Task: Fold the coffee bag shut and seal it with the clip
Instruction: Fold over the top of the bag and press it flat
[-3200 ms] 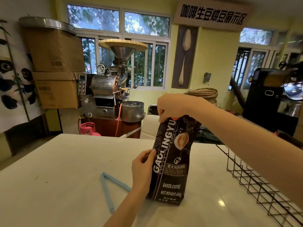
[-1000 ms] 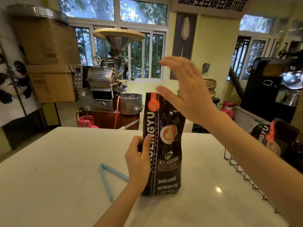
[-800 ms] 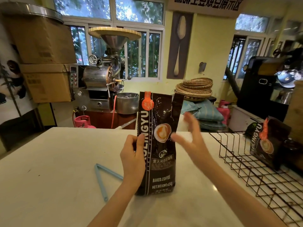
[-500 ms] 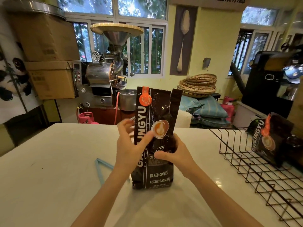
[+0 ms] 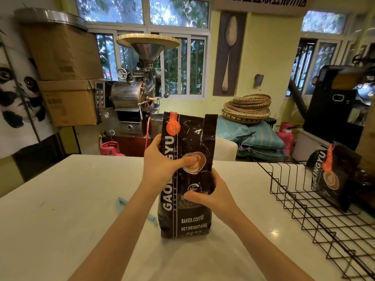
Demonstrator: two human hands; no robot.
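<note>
While the left hand (image 5: pixel 162 165) is gripping the left side of the bag (image 5: pixel 187 179) at mid height, its thumb is pressing on the cup picture on the front and its fingers are wrapping behind. The right hand (image 5: pixel 215 195) is clamping the right edge lower down, with the thumb lying across the front label. The bag is standing upright on the table (image 5: pixel 60 209), near the middle, between both hands. Its top is standing straight and unfolded, and one corner of the top is rising a little apart on the right. The clip (image 5: pixel 121 201), pale blue, is lying flat on the table just left of the bag, partly hidden behind the left forearm. Near the right edge, a black wire rack (image 5: pixel 304 199) is resting on the table, and a second bag (image 5: pixel 334 175) is leaning in it.
</note>
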